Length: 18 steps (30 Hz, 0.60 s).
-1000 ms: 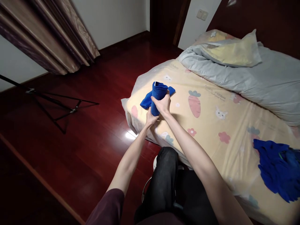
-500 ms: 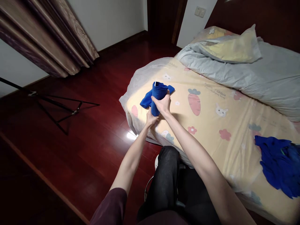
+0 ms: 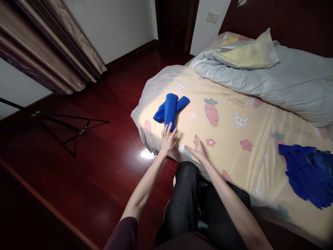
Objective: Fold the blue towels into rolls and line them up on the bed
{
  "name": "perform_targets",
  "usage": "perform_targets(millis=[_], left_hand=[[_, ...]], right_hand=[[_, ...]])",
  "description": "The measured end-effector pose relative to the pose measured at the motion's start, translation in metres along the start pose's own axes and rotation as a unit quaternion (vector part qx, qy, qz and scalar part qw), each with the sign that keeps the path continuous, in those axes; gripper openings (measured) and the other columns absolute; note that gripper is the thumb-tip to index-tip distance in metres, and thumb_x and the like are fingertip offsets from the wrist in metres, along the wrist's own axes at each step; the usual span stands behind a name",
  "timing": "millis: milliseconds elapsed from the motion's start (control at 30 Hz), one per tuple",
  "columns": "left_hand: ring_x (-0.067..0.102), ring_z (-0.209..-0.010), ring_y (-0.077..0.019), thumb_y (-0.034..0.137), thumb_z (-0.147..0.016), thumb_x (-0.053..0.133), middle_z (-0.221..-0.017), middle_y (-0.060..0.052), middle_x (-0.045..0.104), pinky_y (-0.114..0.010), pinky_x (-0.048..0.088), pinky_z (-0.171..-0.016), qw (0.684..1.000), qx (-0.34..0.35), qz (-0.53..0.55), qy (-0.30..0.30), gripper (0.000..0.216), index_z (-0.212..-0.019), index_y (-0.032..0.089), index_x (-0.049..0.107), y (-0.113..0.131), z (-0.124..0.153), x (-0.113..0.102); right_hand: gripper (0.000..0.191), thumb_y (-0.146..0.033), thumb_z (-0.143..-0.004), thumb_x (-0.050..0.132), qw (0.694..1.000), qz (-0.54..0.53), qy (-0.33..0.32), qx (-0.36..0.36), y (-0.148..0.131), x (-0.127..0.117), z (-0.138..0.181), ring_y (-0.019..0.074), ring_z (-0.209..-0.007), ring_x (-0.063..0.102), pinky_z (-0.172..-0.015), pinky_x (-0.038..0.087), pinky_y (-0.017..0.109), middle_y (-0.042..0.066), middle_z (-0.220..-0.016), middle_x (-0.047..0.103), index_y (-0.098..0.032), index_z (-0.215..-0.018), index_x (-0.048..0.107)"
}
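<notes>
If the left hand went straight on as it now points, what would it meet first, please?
The left hand would likely meet the upper blue roll first; its fingertips overlap it in view, though contact is unclear.

- I lose the middle of the lower blue cloth roll (image 3: 159, 113) beneath the upper blue cloth roll (image 3: 170, 108).
- My left hand (image 3: 169, 140) partly covers the upper roll's near end; I can't tell if they touch.
- The right edge crops the crumpled blue cloth (image 3: 304, 173).
- The tripod (image 3: 82, 131) runs past my left edge.
- Bedsheet (image 3: 226, 135) lettering is too small to read.
</notes>
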<state>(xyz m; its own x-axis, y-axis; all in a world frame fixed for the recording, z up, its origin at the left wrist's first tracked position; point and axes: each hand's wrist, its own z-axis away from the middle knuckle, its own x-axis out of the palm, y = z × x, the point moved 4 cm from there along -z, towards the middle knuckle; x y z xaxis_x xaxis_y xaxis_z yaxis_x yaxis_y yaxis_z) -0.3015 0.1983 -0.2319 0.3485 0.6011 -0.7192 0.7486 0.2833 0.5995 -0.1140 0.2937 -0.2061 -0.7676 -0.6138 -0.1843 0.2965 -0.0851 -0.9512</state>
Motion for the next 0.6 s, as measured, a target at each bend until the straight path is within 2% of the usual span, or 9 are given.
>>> perform_targets(millis=[67, 133, 233, 333, 400, 433, 533, 567, 600], left_hand=[[0.019, -0.163, -0.0319, 0.015, -0.089, 0.060, -0.171, -0.013, 0.033, -0.060, 0.016, -0.131, 0.998, 0.033, -0.016, -0.045, 0.052, -0.140, 0.022, 0.064, 0.002, -0.014, 0.004], [0.021, -0.162, -0.0331, 0.010, -0.086, 0.058, -0.168, -0.017, 0.038, -0.063, 0.014, -0.130, 0.997, 0.043, -0.019, -0.065, 0.043, -0.127, 0.017, 0.070, 0.001, -0.029, 0.001], [0.024, -0.161, -0.0363, 0.012, -0.085, 0.059, -0.165, -0.021, 0.042, -0.068, 0.014, -0.128, 0.995, 0.059, -0.016, -0.074, 0.030, -0.112, 0.015, 0.071, 0.007, -0.038, -0.014], [0.027, -0.159, -0.0370, 0.019, -0.089, 0.059, -0.162, -0.019, 0.047, -0.067, 0.018, -0.127, 0.992, 0.098, -0.010, -0.078, 0.025, -0.111, 0.016, 0.071, 0.031, -0.013, -0.021], [0.030, -0.157, -0.0376, 0.025, -0.094, 0.056, -0.160, -0.020, 0.048, -0.066, 0.024, -0.125, 0.989, 0.109, -0.007, -0.095, 0.028, -0.117, 0.016, 0.070, 0.055, 0.028, -0.014], [0.033, -0.156, -0.0383, 0.028, -0.096, 0.055, -0.159, -0.020, 0.049, -0.066, 0.028, -0.124, 0.986, 0.115, -0.001, -0.122, 0.030, -0.120, 0.016, 0.070, 0.069, 0.058, -0.008], [0.051, -0.144, -0.0355, 0.033, -0.100, 0.048, -0.143, -0.017, 0.063, -0.060, 0.044, -0.117, 0.966, 0.132, 0.047, -0.218, 0.035, -0.120, 0.019, 0.073, 0.111, 0.175, 0.007], [0.051, -0.145, -0.0357, 0.035, -0.100, 0.047, -0.145, -0.016, 0.062, -0.060, 0.046, -0.116, 0.965, 0.121, 0.055, -0.226, 0.038, -0.123, 0.020, 0.073, 0.121, 0.216, 0.007], [0.043, -0.151, -0.0372, 0.037, -0.100, 0.047, -0.154, -0.015, 0.055, -0.061, 0.044, -0.118, 0.969, 0.098, 0.046, -0.223, 0.041, -0.130, 0.022, 0.071, 0.127, 0.253, 0.005]], right_hand=[[0.106, -0.055, -0.064, 0.092, 0.999, -0.023, -0.016, 0.026, 0.036, -0.026, 0.057, 0.0352, -0.153, 0.043, -0.128, 0.031, 0.058, 0.015, -0.167, 0.041, -0.029, -0.156, 0.047], [0.085, -0.049, -0.068, 0.091, 0.997, -0.047, -0.005, 0.055, 0.070, -0.058, 0.115, 0.0348, -0.146, 0.053, -0.125, 0.039, 0.059, 0.013, -0.159, 0.052, -0.034, -0.145, 0.060], [0.069, -0.044, -0.067, 0.092, 0.990, -0.072, 0.082, 0.089, 0.112, -0.114, 0.195, 0.0363, -0.135, 0.063, -0.115, 0.051, 0.060, 0.012, -0.148, 0.064, -0.037, -0.132, 0.070], [0.060, -0.048, -0.065, 0.092, 0.967, -0.126, 0.193, 0.110, 0.135, -0.170, 0.257, 0.0370, -0.124, 0.071, -0.107, 0.058, 0.058, 0.013, -0.136, 0.072, -0.032, -0.121, 0.075], [0.055, -0.053, -0.066, 0.089, 0.938, -0.176, 0.274, 0.116, 0.142, -0.209, 0.286, 0.0362, -0.116, 0.075, -0.099, 0.063, 0.055, 0.013, -0.129, 0.075, -0.028, -0.114, 0.076], [0.053, -0.055, -0.067, 0.088, 0.922, -0.196, 0.314, 0.118, 0.144, -0.230, 0.297, 0.0354, -0.111, 0.077, -0.094, 0.065, 0.052, 0.013, -0.125, 0.076, -0.027, -0.111, 0.076], [0.049, -0.054, -0.065, 0.087, 0.873, -0.209, 0.427, 0.112, 0.150, -0.297, 0.320, 0.0306, -0.099, 0.079, -0.087, 0.066, 0.045, 0.012, -0.112, 0.080, -0.024, -0.103, 0.076], [0.049, -0.052, -0.064, 0.087, 0.858, -0.212, 0.455, 0.107, 0.151, -0.319, 0.325, 0.0291, -0.096, 0.079, -0.086, 0.065, 0.043, 0.011, -0.108, 0.080, -0.023, -0.101, 0.075], [0.048, -0.050, -0.063, 0.087, 0.847, -0.213, 0.477, 0.100, 0.152, -0.340, 0.327, 0.0276, -0.094, 0.079, -0.085, 0.064, 0.042, 0.011, -0.106, 0.080, -0.022, -0.100, 0.074]])
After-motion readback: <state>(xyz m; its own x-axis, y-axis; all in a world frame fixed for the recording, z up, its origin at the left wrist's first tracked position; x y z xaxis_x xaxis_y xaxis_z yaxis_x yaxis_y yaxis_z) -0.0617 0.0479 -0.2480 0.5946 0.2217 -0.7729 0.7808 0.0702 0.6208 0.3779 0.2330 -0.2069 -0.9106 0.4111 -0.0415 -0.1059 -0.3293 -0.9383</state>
